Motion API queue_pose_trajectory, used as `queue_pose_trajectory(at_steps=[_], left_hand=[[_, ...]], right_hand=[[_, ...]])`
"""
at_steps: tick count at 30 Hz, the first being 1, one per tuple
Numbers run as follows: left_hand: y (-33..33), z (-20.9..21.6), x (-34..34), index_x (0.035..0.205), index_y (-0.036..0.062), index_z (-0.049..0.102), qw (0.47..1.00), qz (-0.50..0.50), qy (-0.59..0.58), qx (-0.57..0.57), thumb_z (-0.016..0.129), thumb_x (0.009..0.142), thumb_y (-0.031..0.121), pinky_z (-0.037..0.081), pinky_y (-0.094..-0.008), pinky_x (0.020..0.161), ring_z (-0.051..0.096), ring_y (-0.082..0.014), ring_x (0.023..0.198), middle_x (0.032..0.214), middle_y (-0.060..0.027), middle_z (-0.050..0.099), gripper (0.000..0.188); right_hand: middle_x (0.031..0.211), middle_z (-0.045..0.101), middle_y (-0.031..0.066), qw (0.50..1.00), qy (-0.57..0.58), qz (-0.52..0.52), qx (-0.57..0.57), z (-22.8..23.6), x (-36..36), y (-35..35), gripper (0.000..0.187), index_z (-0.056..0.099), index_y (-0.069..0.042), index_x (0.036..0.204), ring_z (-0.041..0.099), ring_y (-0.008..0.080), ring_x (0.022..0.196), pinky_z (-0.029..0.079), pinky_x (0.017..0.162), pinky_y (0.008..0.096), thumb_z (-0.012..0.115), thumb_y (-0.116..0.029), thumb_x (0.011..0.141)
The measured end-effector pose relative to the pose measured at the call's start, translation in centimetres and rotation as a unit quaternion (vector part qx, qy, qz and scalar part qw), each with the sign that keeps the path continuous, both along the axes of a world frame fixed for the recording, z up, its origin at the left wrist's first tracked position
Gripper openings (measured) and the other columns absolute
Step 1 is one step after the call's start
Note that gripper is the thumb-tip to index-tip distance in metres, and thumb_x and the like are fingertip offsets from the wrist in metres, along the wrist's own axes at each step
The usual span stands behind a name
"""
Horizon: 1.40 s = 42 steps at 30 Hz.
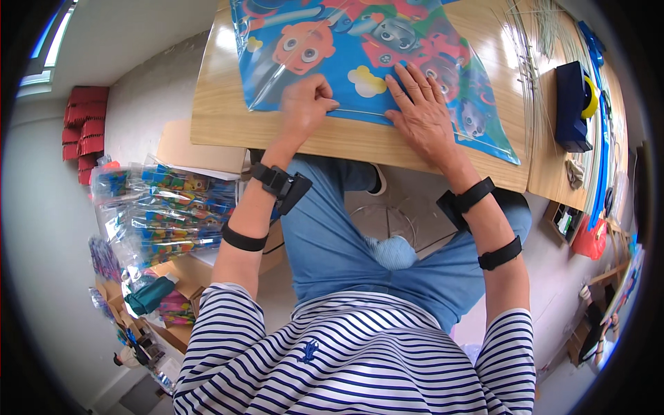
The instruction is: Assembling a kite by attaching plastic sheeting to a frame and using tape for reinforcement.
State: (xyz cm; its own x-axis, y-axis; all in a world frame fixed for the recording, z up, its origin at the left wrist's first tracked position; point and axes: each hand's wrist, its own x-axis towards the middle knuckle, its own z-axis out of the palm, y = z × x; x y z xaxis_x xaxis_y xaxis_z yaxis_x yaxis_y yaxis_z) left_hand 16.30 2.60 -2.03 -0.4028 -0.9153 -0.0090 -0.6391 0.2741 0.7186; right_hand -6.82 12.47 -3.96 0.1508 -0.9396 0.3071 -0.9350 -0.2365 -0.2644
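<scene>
A glossy plastic sheet [346, 69], blue with colourful cartoon animals, lies flat on the wooden table in front of me. My left hand [304, 107] is at its near edge, fingers curled and thumb against the forefinger in a pinch. What that pinch holds, if anything, cannot be made out. A thin pale line runs along the sheet's near edge, between my two hands. My right hand [422, 114] rests palm down on the sheet beside a printed cloud, fingers stretched out and holding nothing.
Thin white rods [528, 83] lie on the table [249, 129] to the right, next to a navy tape dispenser [573, 111] with yellow tape. Bundled printed plastic packs [180, 214] stand at my left. Red stacked blocks [86, 131] lean by the wall. A light-blue ball [391, 252] sits between my legs.
</scene>
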Motion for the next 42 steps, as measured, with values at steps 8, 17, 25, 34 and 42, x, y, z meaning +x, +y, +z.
queue_pose_trajectory(at_steps=[8, 17, 25, 34, 42], left_hand=[[3.9, 0.9, 0.9, 0.101, 0.0020, 0.067, 0.971, -0.045, -0.010, -0.233, 0.073, 0.078, 0.007, 0.050, -0.0402, 0.086, 0.064, -0.0301, 0.100, 0.104, -0.0135, 0.068, 0.025], [8.4, 0.0, -1.4, 0.144, 0.0056, 0.045, 0.946, -0.171, -0.145, -0.234, 0.062, 0.082, 0.057, 0.023, -0.0546, 0.115, 0.031, -0.0320, 0.144, 0.153, -0.0113, 0.039, 0.082], [8.5, -1.1, -0.8, 0.148, 0.0099, 0.040, 0.940, -0.189, -0.157, -0.239, 0.058, 0.077, 0.067, 0.021, -0.0545, 0.117, 0.029, -0.0316, 0.145, 0.155, -0.0106, 0.036, 0.093], [8.5, -1.2, -0.6, 0.146, 0.0220, 0.046, 0.940, -0.199, -0.148, -0.235, 0.062, 0.074, 0.068, 0.018, -0.0550, 0.117, 0.029, -0.0334, 0.144, 0.155, -0.0102, 0.037, 0.087], [8.3, 0.4, -0.9, 0.143, 0.0203, 0.051, 0.945, -0.216, -0.113, -0.217, 0.069, 0.077, 0.057, 0.018, -0.0559, 0.117, 0.029, -0.0335, 0.144, 0.154, -0.0104, 0.037, 0.077]], right_hand=[[0.153, 0.038, 0.0101, 1.000, 0.013, 0.002, 0.017, 0.1, -0.1, 0.2, 0.057, 0.046, -0.010, 0.144, 0.027, 0.0286, 0.146, 0.020, 0.119, 0.0464, 0.056, -0.036, 0.094], [0.158, 0.030, 0.0120, 0.996, 0.001, -0.077, 0.039, 1.4, -1.3, 5.6, 0.067, 0.034, -0.004, 0.150, 0.021, 0.0302, 0.148, 0.015, 0.120, 0.0484, 0.053, -0.039, 0.095], [0.159, 0.026, 0.0152, 0.984, 0.049, -0.161, 0.064, 0.1, -3.6, 11.8, 0.074, 0.030, 0.001, 0.150, 0.018, 0.0312, 0.149, 0.012, 0.120, 0.0483, 0.051, -0.045, 0.095], [0.160, 0.025, 0.0137, 0.954, 0.104, -0.271, 0.070, -1.0, -7.6, 15.5, 0.077, 0.029, -0.004, 0.152, 0.018, 0.0299, 0.149, 0.010, 0.120, 0.0518, 0.041, -0.056, 0.097], [0.148, 0.044, 0.0169, 0.908, 0.129, -0.399, 0.011, -0.5, -10.1, 16.7, 0.058, 0.048, -0.001, 0.140, 0.039, 0.0349, 0.138, 0.028, 0.112, 0.0520, 0.059, -0.037, 0.095]])
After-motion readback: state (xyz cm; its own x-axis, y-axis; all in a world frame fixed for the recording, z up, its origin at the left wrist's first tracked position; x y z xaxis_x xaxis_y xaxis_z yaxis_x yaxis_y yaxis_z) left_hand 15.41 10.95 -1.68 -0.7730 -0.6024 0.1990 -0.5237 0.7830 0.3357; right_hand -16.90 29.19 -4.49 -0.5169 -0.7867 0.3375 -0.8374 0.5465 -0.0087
